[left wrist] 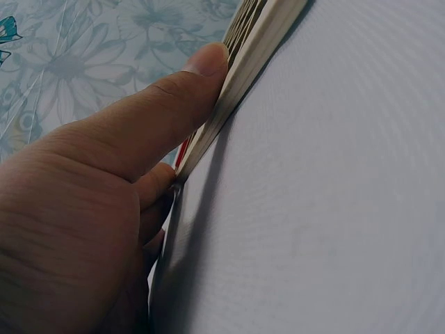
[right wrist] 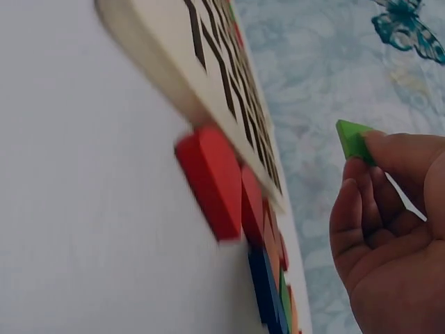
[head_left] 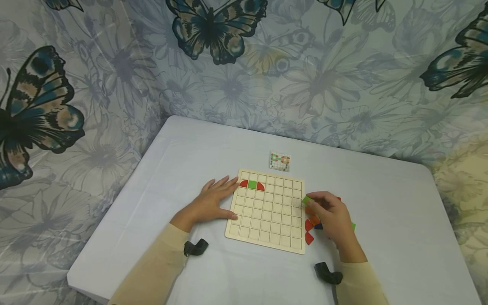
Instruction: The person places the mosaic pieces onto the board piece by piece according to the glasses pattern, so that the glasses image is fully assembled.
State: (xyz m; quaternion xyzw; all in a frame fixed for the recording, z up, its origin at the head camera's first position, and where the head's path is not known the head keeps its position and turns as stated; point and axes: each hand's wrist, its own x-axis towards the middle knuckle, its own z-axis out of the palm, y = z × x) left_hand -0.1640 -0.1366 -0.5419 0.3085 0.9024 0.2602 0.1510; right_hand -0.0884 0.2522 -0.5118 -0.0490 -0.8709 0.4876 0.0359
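Note:
A pale wooden grid board (head_left: 267, 215) lies on the white table, its cells framed by raised lines. Near its upper left corner, a green square tile (head_left: 252, 184) sits between two red rounded tiles (head_left: 260, 186) in one row. My left hand (head_left: 209, 202) rests at the board's left edge, fingers spread and straight; in the left wrist view the thumb (left wrist: 201, 66) touches the rim. Between thumb and fingertips my right hand (head_left: 331, 214) pinches a green tile (right wrist: 353, 141), held up beside the board's right edge, over the loose tiles.
Loose red (head_left: 309, 238), orange (head_left: 314, 220) and blue (right wrist: 263, 285) tiles lie along the board's right side, partly under my right hand. A small pattern card (head_left: 280, 162) lies beyond the board's far edge. Behind the table hangs a butterfly-printed cloth (head_left: 236, 89).

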